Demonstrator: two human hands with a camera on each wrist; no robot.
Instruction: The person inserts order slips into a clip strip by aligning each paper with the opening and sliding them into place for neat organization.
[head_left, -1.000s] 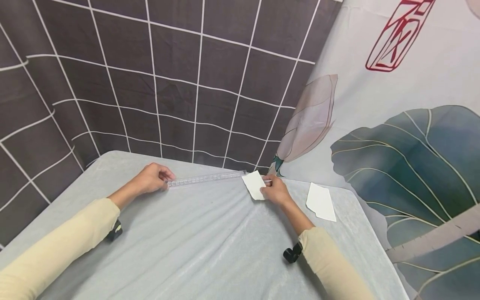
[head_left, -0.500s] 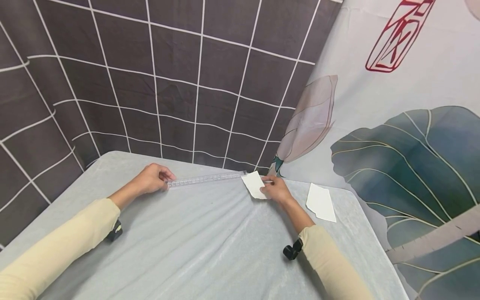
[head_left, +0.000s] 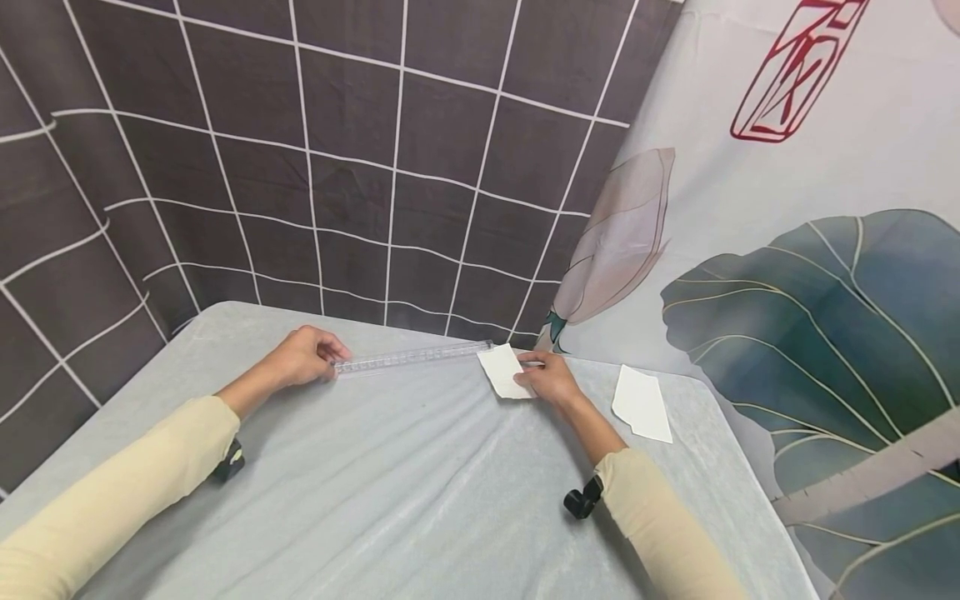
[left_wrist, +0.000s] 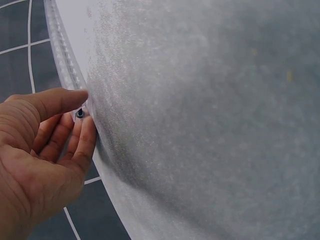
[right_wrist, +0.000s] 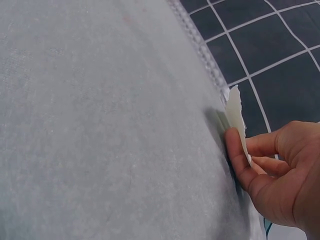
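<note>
A long, narrow clear plastic piece point(head_left: 408, 359) with a beaded-looking pattern along it lies near the far edge of the cloth-covered table. My left hand point(head_left: 303, 357) pinches its left end between thumb and fingers; a small dark round bit shows at that end in the left wrist view, by the left hand point(left_wrist: 55, 130). A piece of white paper point(head_left: 501, 372) with a ragged edge is pinched between thumb and fingers of my right hand point(head_left: 551, 379). In the right wrist view, the paper point(right_wrist: 234, 112) stands tilted by the clear piece's right end, which it overlaps in the head view.
Another white paper piece point(head_left: 642, 405) lies flat to the right of my right forearm. Pale grey cloth point(head_left: 390, 483) with creases covers the table. Behind it hang a dark gridded curtain point(head_left: 345, 200) and a white curtain with a leaf print point(head_left: 840, 317).
The paper in my right hand has shifted slightly left and turned a little, further over the clear piece's end. My left hand and the clear plastic piece stay in place.
</note>
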